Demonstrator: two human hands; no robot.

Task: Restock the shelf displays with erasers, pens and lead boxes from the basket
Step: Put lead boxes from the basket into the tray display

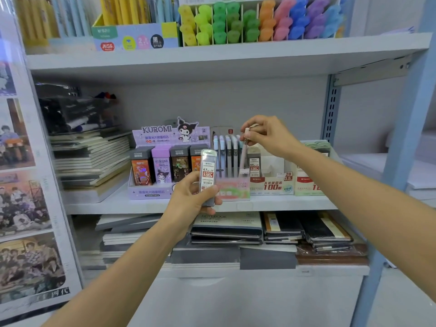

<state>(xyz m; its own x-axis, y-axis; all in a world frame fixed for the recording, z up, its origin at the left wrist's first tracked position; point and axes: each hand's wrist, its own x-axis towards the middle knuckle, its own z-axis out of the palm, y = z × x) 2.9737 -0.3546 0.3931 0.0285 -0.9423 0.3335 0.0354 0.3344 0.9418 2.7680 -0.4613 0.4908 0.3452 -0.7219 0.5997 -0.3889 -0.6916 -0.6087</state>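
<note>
Left hand, fingers curled round an upright lead box before the middle shelf. Right hand pinches the top of a pink pen, upright at the right end of the pen display.

Pale grey middle shelf board of a metal rack. Behind it, a plain grey back panel. Above it, another pale board, held by a metal bracket. Right of it, a blue-grey post with rows of small slots, then a thick blue post and a white wall. Left of it, a shiny side panel full of photo posters. Below it, a white cabinet front. Soft, even light all over.
</note>
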